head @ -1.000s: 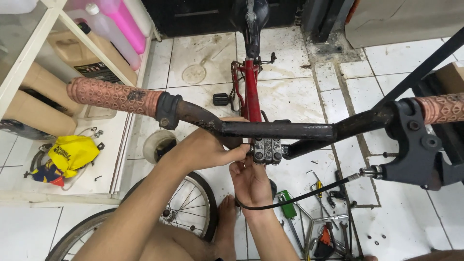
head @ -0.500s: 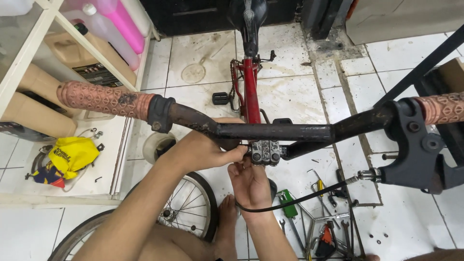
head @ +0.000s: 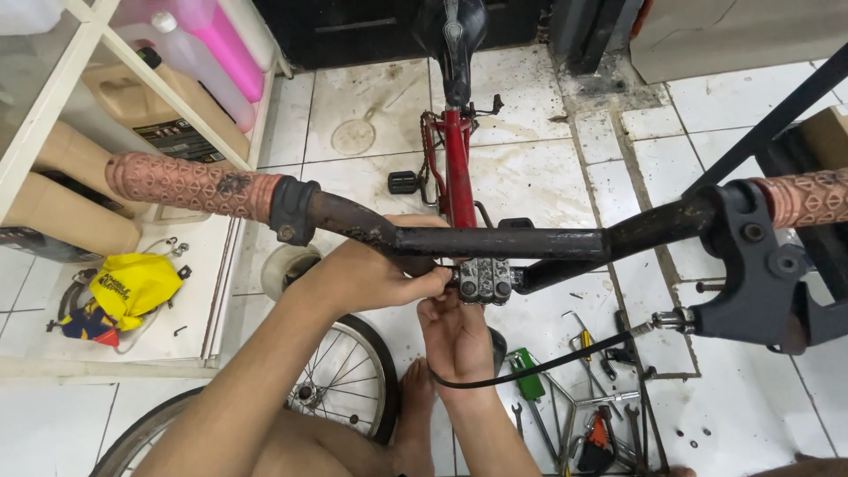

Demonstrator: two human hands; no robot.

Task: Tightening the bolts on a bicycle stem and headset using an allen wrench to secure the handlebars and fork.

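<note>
A black handlebar (head: 530,240) with pinkish-brown patterned grips (head: 190,184) crosses the view, above a red bicycle frame (head: 458,177). At its middle sits a grey stem clamp (head: 484,281) with bolts. My left hand (head: 375,276) comes in from the lower left, fingers closed against the clamp's left side, just under the bar. My right hand (head: 455,336) reaches up from below, fingertips meeting the same spot; what they pinch is hidden. A black cable (head: 539,365) loops past my right wrist toward the brake lever (head: 751,269) at the right grip.
The front wheel (head: 340,380) stands below my arms on white floor tiles. Wrenches, a green-handled tool and pliers (head: 574,397) lie at the lower right. A white shelf (head: 97,106) at left holds pink and tan bottles; a yellow bag (head: 132,284) lies beneath. Saddle (head: 452,35) at top.
Both hands stay at the stem clamp. The handlebar's left end has shifted slightly left and down in view.
</note>
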